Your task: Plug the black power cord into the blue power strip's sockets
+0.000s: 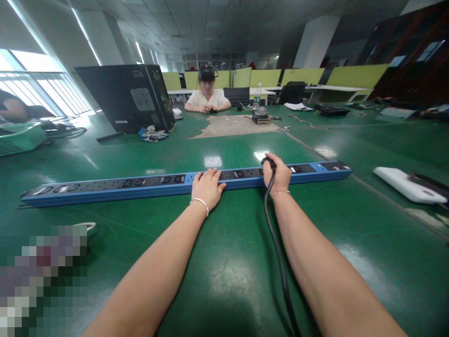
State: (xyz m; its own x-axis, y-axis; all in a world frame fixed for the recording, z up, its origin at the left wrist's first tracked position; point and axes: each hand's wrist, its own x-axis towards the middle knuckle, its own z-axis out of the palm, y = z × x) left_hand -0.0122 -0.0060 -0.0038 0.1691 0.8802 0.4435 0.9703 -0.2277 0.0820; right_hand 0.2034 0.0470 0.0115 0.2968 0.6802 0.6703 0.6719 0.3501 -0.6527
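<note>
A long blue power strip (157,188) with black sockets along its top lies crosswise on the green table. My left hand (206,187) rests flat on the middle of the strip, fingers stretched out. Over the right half of the strip, my right hand (278,173) is closed around a black power cord (271,224) near its plug end. The cord runs down beside my right forearm to the bottom edge of the view. My fingers partly hide the plug, and I cannot tell whether it sits in a socket.
A black computer case (129,98) and gloves (153,134) stand beyond the strip at left, with a green basket (21,139) farther left. A white device (409,185) lies at right. Across the table sits a person (206,99) near a bottle (257,96).
</note>
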